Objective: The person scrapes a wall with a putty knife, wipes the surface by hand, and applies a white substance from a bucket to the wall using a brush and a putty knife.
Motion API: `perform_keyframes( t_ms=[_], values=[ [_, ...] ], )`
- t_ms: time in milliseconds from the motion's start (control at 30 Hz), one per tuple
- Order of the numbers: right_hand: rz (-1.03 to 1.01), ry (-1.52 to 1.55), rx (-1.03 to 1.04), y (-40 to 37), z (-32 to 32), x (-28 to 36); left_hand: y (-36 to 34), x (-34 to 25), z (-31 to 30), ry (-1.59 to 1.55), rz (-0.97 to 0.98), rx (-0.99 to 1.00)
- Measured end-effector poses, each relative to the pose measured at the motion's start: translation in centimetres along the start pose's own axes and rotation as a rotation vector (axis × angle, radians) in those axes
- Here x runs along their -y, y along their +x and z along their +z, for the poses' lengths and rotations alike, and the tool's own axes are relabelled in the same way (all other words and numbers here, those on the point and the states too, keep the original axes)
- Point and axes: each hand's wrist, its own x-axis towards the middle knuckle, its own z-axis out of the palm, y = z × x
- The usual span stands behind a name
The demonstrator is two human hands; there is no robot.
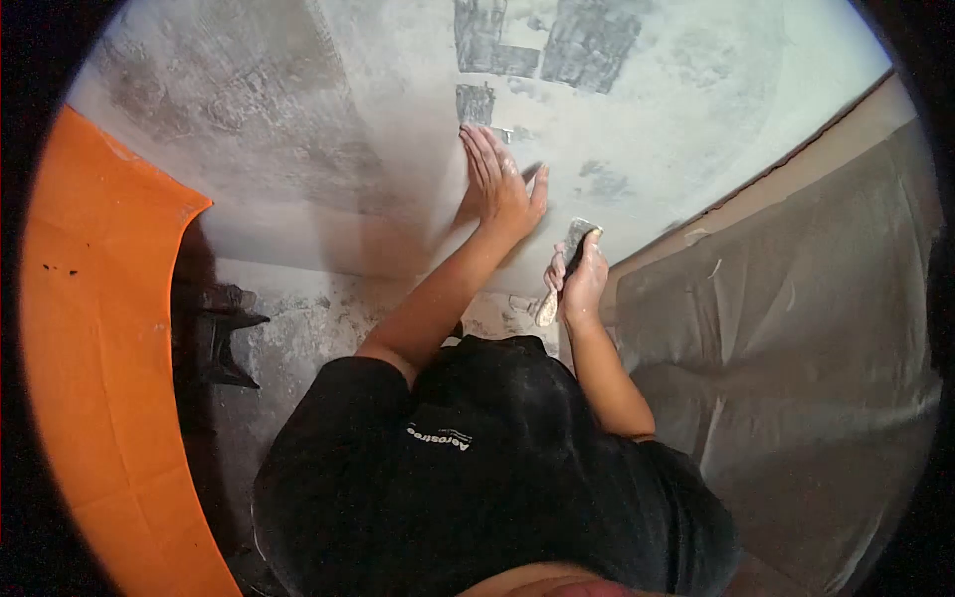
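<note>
My left hand lies with its fingers stretched out on the pale plastered wall, just below a dark grey patch. Its thumb stands apart from the fingers, and nothing shows in its grasp. Lower and to the right, my right hand is closed around a putty knife. The knife's metal blade points up toward the wall, and a whitish handle end sticks out below the fingers. White residue marks both hands. Part of the knife is hidden by the right hand's fingers.
An orange panel or sheet curves along the left side, with dark objects behind its edge. Grey-brown sheeting covers the right side. Below the wall, the floor is stained with white.
</note>
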Motion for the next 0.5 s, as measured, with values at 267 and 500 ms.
perform_keyframes(
  t_ms=[267, 500],
  values=[
    [-0.012, -0.153, -0.052, -4.9, -7.0, 1.9, -3.3, -4.0, 2.5, -0.196, 0.174, 0.373],
    [0.073, -0.137, -0.039, -7.2, -9.4, 0.9, -2.0, -3.5, -1.8, 0.048, 0.095, 0.076]
  ],
)
